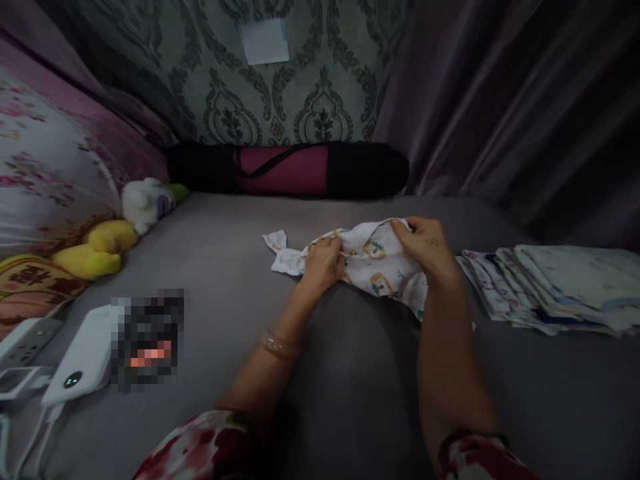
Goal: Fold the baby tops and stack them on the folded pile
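Observation:
A small white garment (383, 267) with a print of yellow-brown animal faces lies bunched in the middle of the grey bed sheet. A narrow, sleeve-like end of it sticks out to the left. My left hand (325, 260) rests on its left part, fingers curled into the cloth. At the upper right edge, my right hand (425, 240) pinches the fabric between thumb and fingers and holds that side slightly raised. Part of the garment hangs down behind my right wrist.
A stack of folded cloths (565, 283) lies at right. On the left are a white power bank (83, 353) with cables, a power strip (30, 340), a blurred-out item, and plush toys (100, 247). A long black-and-pink bag (285, 170) lies along the patterned wall.

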{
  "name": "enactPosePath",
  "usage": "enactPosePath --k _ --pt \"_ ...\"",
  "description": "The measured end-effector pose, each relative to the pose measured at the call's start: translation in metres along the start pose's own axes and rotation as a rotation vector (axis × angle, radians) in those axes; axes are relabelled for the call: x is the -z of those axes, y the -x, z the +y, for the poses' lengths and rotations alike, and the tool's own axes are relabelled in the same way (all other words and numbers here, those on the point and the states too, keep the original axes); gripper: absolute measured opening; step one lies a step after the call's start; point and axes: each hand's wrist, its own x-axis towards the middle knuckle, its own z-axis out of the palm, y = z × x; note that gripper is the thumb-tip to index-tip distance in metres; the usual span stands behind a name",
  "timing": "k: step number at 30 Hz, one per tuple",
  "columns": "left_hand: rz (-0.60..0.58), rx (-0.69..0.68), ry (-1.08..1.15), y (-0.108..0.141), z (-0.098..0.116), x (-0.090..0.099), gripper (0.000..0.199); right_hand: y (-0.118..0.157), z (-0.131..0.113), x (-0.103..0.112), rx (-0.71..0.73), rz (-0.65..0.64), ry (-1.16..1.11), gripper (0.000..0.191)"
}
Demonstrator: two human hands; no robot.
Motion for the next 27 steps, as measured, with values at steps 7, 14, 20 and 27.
enactPosePath --k 7,14,20,27 --pt "-0.114 0.336 0.753 -0.007 -0.012 0.04 0.018 0.0 0.006 0.01 -0.08 -0.06 0.003 0.033" --pt "0.037 0.235 0.518 -0.005 -0.012 0.078 0.017 0.004 0.006 0.006 -0.015 -0.381 -0.062 0.037" --pt "0.068 0.168 0.306 0.002 0.0 0.098 0.021 0.01 0.0 0.01 -0.016 -0.686 -0.256 0.038" --pt "0.004 -0.005 0.172 0.018 -0.008 0.137 0.026 0.026 -0.015 0.034 -0.002 -0.722 -0.338 0.042"
